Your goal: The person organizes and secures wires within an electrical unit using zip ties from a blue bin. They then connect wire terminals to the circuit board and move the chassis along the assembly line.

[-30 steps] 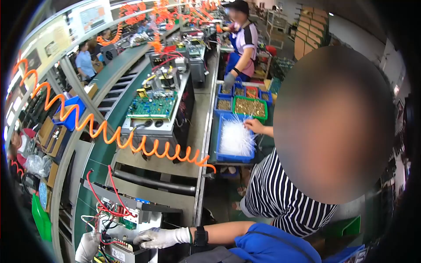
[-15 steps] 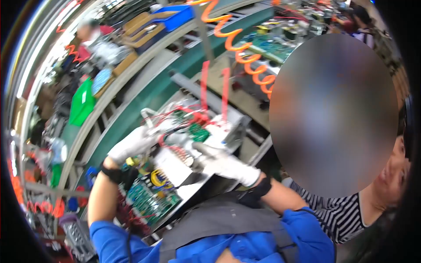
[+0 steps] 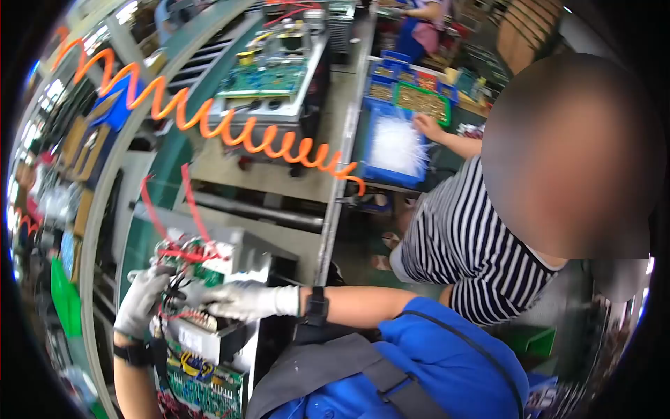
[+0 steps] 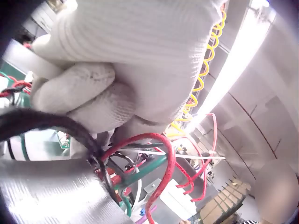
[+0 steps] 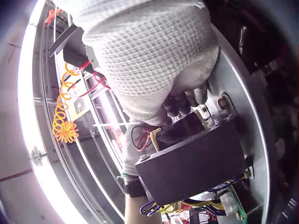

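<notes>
Loosely, the bundle of thin red, black and green insulated wires [image 4: 172, 163] loops through the lower left of the head view, light and springy, I judge, and best pinched close to where the strands gather, since a tug could strain their ends. The left hand in a white knitted glove [image 3: 142, 302] has its fingers curled round it. The right hand in a ribbed white glove [image 3: 252, 301] reaches in with bent fingers (whether they pinch anything, I cannot tell), above a smooth, stiff, dark flat plate [image 5: 191, 168]. A thin white plastic strip [image 4: 196, 157] sticks out by the wires. Farther out sit a green circuit board with small parts [image 3: 202, 391], low in the frame, and a glossy orange coiled hose [image 5: 67, 133].
</notes>
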A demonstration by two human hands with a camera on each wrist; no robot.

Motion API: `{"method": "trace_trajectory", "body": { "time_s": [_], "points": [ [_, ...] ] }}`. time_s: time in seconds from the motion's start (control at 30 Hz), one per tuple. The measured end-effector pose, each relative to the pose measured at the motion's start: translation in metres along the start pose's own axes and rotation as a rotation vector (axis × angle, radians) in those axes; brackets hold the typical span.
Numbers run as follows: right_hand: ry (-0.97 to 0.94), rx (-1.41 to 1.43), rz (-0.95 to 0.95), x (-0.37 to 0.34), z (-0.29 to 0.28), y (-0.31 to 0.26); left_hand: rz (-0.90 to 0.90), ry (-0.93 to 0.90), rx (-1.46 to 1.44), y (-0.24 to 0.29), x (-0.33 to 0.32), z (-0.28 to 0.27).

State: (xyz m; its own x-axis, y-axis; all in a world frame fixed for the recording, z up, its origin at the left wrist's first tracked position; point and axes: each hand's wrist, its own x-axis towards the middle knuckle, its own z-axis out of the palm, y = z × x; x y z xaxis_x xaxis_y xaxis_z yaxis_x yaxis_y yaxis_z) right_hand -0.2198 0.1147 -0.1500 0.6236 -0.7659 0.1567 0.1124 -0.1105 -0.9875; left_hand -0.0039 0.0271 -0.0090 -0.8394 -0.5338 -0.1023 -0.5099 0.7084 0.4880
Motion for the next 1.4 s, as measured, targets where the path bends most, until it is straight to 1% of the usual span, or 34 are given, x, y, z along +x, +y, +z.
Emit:
{"method": "trace_trajectory", "body": {
  "time_s": [0.03, 0.07, 0.1, 0.13, 0.17, 0.2, 0.23, 0.3, 0.4, 0.43, 0.5, 0.53, 0.57, 0.6, 0.63, 0.7, 0.77, 0.8, 0.83, 0.9, 0.93, 0.97, 1.03, 1.07, 1.1, 1.17, 1.2, 1.23, 1.3, 1.33, 1.4],
  "points": [
    [0.069, -0.004, -0.214, 0.011, 0.011, 0.033, -0.050, -0.009, -0.084, 0.002, 0.005, 0.002],
    [0.065, 0.048, -0.165, 0.007, 0.009, 0.028, -0.042, -0.029, -0.104, 0.008, 0.011, 0.001],
    [0.055, 0.102, -0.120, 0.006, 0.007, 0.018, -0.332, -0.017, -0.453, 0.021, 0.015, 0.001],
    [0.063, 0.082, -0.122, 0.004, 0.006, 0.016, -0.527, 0.050, -0.623, 0.021, 0.016, 0.006],
    [0.038, 0.178, -0.060, 0.005, 0.007, 0.016, -0.729, 0.119, -0.791, 0.021, 0.014, 0.011],
    [0.009, 0.167, -0.034, 0.002, 0.002, 0.006, -0.831, 0.129, -0.798, 0.016, 0.015, 0.014],
    [-0.021, 0.155, -0.008, -0.002, -0.004, -0.003, -0.849, 0.096, -0.789, 0.019, 0.015, 0.012],
    [0.001, 0.215, -0.022, 0.001, 0.001, 0.005, -0.789, 0.153, -0.761, 0.016, 0.014, 0.017],
    [0.005, 0.127, -0.017, -0.004, -0.004, -0.004, -0.832, 0.230, -0.784, 0.025, 0.011, 0.017],
    [0.027, 0.107, -0.064, 0.000, 0.000, 0.005, -0.836, 0.243, -0.800, 0.023, 0.010, 0.018],
    [0.008, 0.109, -0.051, -0.002, -0.003, 0.001, -0.867, 0.228, -0.763, 0.025, 0.011, 0.019],
    [0.021, -0.002, -0.100, -0.003, -0.005, -0.002, -0.835, 0.196, -0.732, 0.025, 0.012, 0.019],
    [0.056, 0.029, -0.182, 0.007, 0.005, 0.025, -0.806, 0.160, -0.700, 0.023, 0.012, 0.020],
    [0.028, 0.085, -0.095, 0.002, 0.004, 0.015, -0.753, 0.175, -0.682, 0.021, 0.011, 0.023],
    [-0.001, 0.140, -0.014, -0.001, 0.000, 0.004, -0.743, 0.134, -0.616, 0.031, 0.013, 0.017],
    [0.017, 0.104, -0.050, -0.002, -0.001, 0.001, -0.715, 0.104, -0.429, 0.030, 0.008, 0.015],
    [0.002, 0.145, -0.016, -0.002, -0.002, -0.001, -0.658, 0.032, -0.200, 0.023, 0.002, 0.019],
    [0.025, 0.104, -0.058, 0.000, 0.001, 0.006, -0.703, 0.017, -0.075, 0.032, 0.006, 0.019],
    [-0.009, 0.177, -0.016, -0.002, 0.001, 0.003, -0.616, 0.023, 0.018, 0.044, 0.011, 0.018],
    [0.028, 0.151, -0.084, 0.000, 0.004, 0.010, -0.644, -0.038, 0.086, 0.062, 0.020, 0.012],
    [0.042, 0.034, -0.183, 0.006, 0.004, 0.009, -0.627, -0.022, 0.115, 0.058, 0.018, 0.013],
    [-0.015, 0.140, -0.042, -0.002, 0.002, 0.010, -0.711, -0.048, 0.072, 0.053, 0.018, 0.015],
    [0.012, 0.058, -0.059, -0.004, 0.001, 0.004, -0.716, -0.089, 0.093, 0.045, 0.016, 0.014],
    [-0.013, 0.101, 0.018, -0.005, -0.001, -0.003, -0.640, -0.056, 0.095, 0.026, 0.007, 0.020],
    [-0.009, 0.094, 0.014, -0.002, 0.001, 0.002, -0.633, -0.052, 0.098, 0.021, 0.003, 0.019],
    [0.028, 0.207, -0.043, 0.001, 0.008, 0.019, -0.668, 0.040, -0.086, 0.016, 0.003, 0.022],
    [-0.003, 0.218, -0.006, 0.000, 0.004, 0.011, -0.667, 0.112, -0.119, 0.024, 0.003, 0.022],
    [-0.031, 0.209, 0.022, 0.002, 0.003, 0.012, -0.608, 0.160, -0.198, 0.022, 0.002, 0.024],
    [-0.013, 0.226, -0.050, 0.001, 0.003, 0.011, -0.681, 0.212, -0.306, 0.025, 0.000, 0.022],
    [0.001, 0.221, -0.063, 0.000, 0.002, 0.009, -0.681, 0.207, -0.320, 0.028, -0.001, 0.021],
    [-0.010, 0.224, -0.018, -0.002, 0.001, 0.003, -0.719, 0.210, -0.393, 0.034, -0.004, 0.018]
  ]
}}
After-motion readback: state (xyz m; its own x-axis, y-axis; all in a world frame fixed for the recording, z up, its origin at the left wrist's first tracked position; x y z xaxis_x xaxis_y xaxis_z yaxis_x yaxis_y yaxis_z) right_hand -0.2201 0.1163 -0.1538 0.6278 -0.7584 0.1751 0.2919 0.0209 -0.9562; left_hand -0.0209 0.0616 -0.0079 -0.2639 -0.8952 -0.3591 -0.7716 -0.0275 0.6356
